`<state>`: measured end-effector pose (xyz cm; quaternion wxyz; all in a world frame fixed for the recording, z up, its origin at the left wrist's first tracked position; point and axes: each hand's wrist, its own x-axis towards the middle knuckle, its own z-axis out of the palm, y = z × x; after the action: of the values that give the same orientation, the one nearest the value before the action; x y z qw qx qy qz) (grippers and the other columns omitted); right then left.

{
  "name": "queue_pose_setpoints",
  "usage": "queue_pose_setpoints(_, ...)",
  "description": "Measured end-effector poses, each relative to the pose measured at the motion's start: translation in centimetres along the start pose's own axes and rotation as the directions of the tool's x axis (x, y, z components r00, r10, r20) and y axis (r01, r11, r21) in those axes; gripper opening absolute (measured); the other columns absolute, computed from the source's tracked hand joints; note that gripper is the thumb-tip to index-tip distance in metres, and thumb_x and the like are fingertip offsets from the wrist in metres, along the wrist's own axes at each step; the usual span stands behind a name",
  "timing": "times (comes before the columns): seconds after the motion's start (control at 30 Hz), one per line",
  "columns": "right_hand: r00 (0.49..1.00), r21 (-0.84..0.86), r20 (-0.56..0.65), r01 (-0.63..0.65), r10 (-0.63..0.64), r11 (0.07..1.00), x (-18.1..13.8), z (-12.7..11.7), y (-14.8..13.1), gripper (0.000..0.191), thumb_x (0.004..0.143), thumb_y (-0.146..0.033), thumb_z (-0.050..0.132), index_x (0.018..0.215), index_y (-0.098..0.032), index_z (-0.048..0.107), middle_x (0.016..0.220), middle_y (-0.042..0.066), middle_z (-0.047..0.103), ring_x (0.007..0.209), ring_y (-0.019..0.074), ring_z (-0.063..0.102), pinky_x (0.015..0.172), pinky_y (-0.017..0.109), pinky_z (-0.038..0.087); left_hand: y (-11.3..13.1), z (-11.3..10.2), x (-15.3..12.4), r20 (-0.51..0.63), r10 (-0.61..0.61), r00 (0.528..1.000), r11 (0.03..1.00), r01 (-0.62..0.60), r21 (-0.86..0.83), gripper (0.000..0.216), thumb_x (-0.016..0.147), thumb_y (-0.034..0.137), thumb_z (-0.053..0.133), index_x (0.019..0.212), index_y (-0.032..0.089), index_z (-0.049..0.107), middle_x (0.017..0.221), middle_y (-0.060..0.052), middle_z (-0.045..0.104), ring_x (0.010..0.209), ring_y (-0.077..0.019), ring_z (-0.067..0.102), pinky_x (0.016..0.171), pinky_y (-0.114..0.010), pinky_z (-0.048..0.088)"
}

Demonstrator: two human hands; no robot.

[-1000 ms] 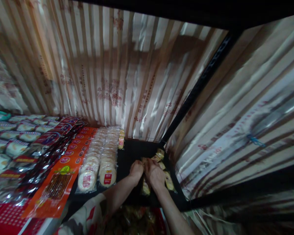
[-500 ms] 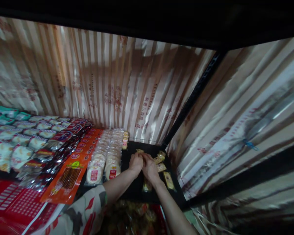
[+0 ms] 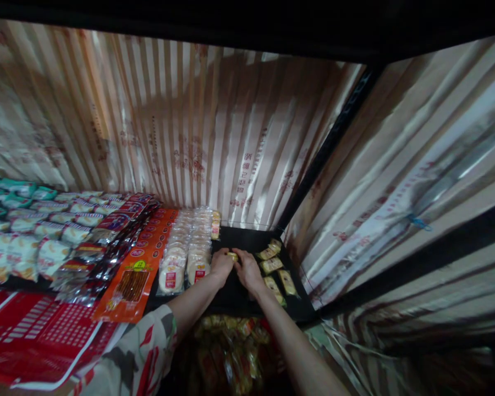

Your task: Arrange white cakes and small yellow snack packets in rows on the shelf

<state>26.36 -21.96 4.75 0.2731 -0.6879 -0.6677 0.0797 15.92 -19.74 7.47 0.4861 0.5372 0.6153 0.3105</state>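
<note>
My left hand (image 3: 221, 265) and my right hand (image 3: 248, 270) meet over the black shelf, their fingertips closed on a small yellow wrapped snack packet (image 3: 232, 256). Only the top of that packet shows between the fingers. Just right of my right hand lie several like packets, among them a tilted packet (image 3: 269, 251) at the back, another packet (image 3: 271, 265) before it, and an upright-lying packet (image 3: 287, 282) near the shelf's right edge. One more packet (image 3: 274, 290) rests beside my right wrist. What they contain is too blurred to tell.
Left of my hands stand two rows of clear-wrapped round white cakes (image 3: 198, 264), then an orange snack bag (image 3: 127, 289) and white chip-like bags (image 3: 25, 256). Below is a container of yellow-wrapped packets (image 3: 235, 352). A red crate (image 3: 45, 330) sits lower left. A black post (image 3: 325, 148) rises at the corner.
The view has shifted slightly. My hands have drawn nearer to me and parted a little, with the packet between them. The packet near my right wrist shows more fully.
</note>
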Motion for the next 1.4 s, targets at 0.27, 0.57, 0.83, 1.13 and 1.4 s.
queue_pose_setpoints(0.27,0.991,-0.001,0.021,-0.133,0.133,0.991,1.5,-0.6,0.3,0.039,0.078,-0.019,0.052,0.117,-0.016,0.057,0.095,0.006,0.068,0.088,0.0185,0.062,0.080,0.028,0.046,-0.1,0.0,0.7,0.006,0.008,1.000,1.000,-0.008,0.008,0.042,0.080,0.013,0.042,0.120,0.013,0.052,0.121,-0.011,0.060,0.109,-0.0186,0.056,0.087,-0.024,0.043)
queue_pose_setpoints(0.57,0.986,0.055,0.032,-0.163,0.161,0.985,3.8,0.6,0.9,0.033,0.080,-0.022,0.050,0.111,-0.019,0.059,0.096,0.005,0.069,0.088,0.0186,0.064,0.077,0.027,0.047,0.5,0.7,0.3,0.004,0.089,0.996,0.995,-0.089,0.041,0.035,0.084,0.014,0.040,0.116,0.015,0.055,0.122,-0.010,0.058,0.114,-0.0177,0.052,0.096,-0.023,0.037)
queue_pose_setpoints(0.83,0.983,0.151,0.063,-0.181,0.173,0.972,5.8,2.3,0.7,0.030,0.079,-0.020,0.049,0.107,-0.021,0.061,0.095,0.005,0.070,0.086,0.0188,0.064,0.076,0.027,0.047,-0.6,1.8,1.8,-0.011,0.039,0.999,0.999,-0.039,-0.014,0.043,0.088,0.018,0.032,0.129,0.008,0.043,0.139,-0.013,0.042,0.130,-0.0162,0.037,0.110,-0.025,0.023)
queue_pose_setpoints(1.13,0.989,0.215,0.131,-0.090,0.063,0.972,9.5,3.5,0.2,0.029,0.081,-0.021,0.048,0.107,-0.020,0.061,0.089,0.003,0.068,0.079,0.0164,0.063,0.072,0.025,0.046,-1.6,2.7,3.9,-0.032,0.042,0.999,0.960,-0.050,-0.275,0.053,0.091,0.026,0.029,0.139,0.006,0.024,0.150,-0.011,0.017,0.138,-0.0149,0.014,0.114,-0.026,0.012)
queue_pose_setpoints(1.4,0.993,0.156,0.107,-0.073,0.057,0.985,12.3,5.0,0.5,0.032,0.080,-0.021,0.052,0.110,-0.020,0.061,0.103,0.007,0.064,0.090,0.0185,0.061,0.080,0.028,0.046,-2.3,3.4,6.2,-0.081,0.057,0.995,0.942,-0.080,-0.326,0.054,0.091,0.028,0.029,0.140,0.008,0.020,0.151,-0.010,0.014,0.139,-0.0127,0.011,0.114,-0.027,0.011)
